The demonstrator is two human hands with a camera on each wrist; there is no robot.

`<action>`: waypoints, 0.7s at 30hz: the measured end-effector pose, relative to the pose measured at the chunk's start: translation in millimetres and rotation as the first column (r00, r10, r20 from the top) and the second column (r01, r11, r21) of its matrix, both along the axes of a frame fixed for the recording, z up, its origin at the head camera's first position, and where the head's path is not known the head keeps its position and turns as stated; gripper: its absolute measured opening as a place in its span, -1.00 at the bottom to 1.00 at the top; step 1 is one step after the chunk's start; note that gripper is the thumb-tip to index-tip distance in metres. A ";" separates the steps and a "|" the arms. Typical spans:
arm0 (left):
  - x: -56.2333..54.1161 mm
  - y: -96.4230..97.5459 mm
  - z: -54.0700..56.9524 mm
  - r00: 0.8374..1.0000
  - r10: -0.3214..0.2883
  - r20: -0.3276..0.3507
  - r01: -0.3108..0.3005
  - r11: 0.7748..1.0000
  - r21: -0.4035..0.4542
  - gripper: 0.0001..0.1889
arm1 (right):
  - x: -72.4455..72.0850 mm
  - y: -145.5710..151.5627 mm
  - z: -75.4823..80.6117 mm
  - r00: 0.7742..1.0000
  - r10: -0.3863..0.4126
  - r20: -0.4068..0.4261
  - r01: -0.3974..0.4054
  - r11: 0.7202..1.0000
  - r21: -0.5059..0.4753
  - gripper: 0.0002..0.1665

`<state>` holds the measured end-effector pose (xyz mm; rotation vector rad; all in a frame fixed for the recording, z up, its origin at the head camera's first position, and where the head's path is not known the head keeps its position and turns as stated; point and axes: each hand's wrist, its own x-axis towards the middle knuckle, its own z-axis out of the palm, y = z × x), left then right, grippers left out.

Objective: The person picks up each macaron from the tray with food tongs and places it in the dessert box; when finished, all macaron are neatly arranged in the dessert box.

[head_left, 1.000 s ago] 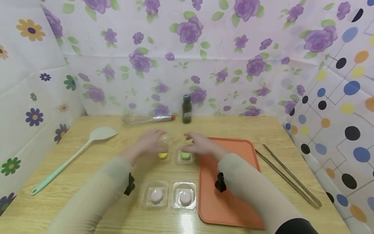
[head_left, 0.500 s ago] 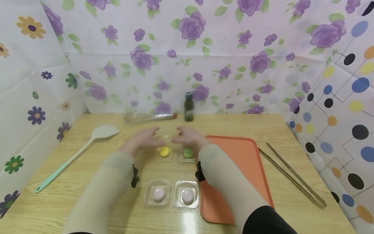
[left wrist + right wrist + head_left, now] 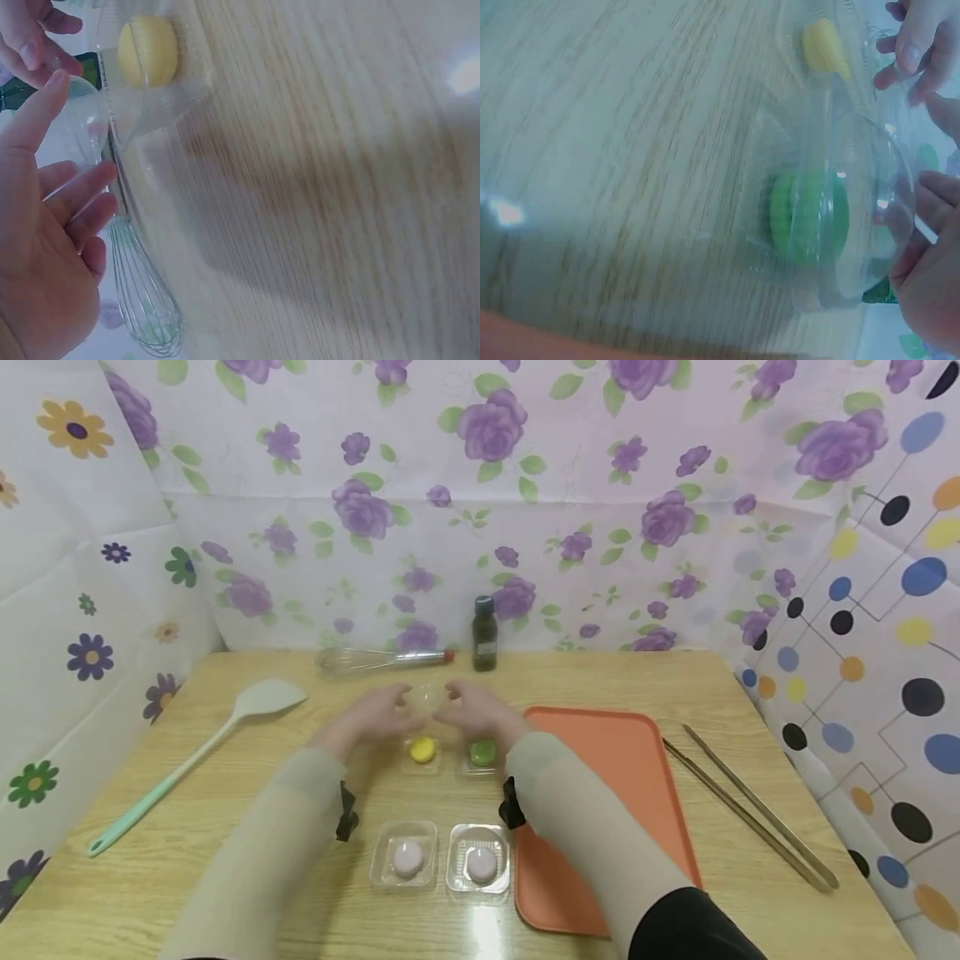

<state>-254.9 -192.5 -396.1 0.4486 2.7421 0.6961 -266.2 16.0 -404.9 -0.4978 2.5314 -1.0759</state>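
A small clear plastic box [image 3: 422,768] with a round yellow sweet [image 3: 422,749] in it stands mid-table. Just behind the sweet, the box's clear domed lid [image 3: 88,120] is between my two hands. My left hand [image 3: 372,717] holds the lid's left side between thumb and curled fingers. From the right, my right hand [image 3: 480,708] grips its other side, fingertips close to the left ones. Below my right wrist sits a second clear box with a green sweet [image 3: 808,217], under its own clear dome. Nearer me lie two more clear boxes with pale pink sweets [image 3: 408,857].
An orange tray [image 3: 615,760] lies right of the boxes, partly under my right forearm. Beyond it are metal tongs [image 3: 757,804]. A whisk [image 3: 390,661] and a dark bottle [image 3: 484,635] are at the back. A pale green turner [image 3: 262,697] lies on the left.
My right hand has moved left from beside the green sweet's box to the yellow one's lid. My left hand has shifted slightly around that lid. The head view has turned slightly.
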 end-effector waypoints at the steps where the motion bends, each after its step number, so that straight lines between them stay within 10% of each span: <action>1: 0.0 -0.3 -0.1 1.000 0.001 -0.014 -0.001 1.000 -0.005 -0.19 | 0.0 1.0 0.4 1.000 -0.018 -0.011 0.018 1.000 -0.021 -0.22; 13: 13.4 4.4 -3.3 0.989 -0.027 -0.147 0.040 0.995 0.088 -0.35 | 2.8 17.4 1.9 0.990 -0.104 -0.097 0.089 0.986 -0.141 -0.57; 21: 20.0 6.2 -0.2 0.975 0.003 -0.224 0.021 0.994 0.105 -0.07 | 9.9 18.5 3.2 0.986 -0.022 -0.162 0.013 0.998 -0.061 -0.65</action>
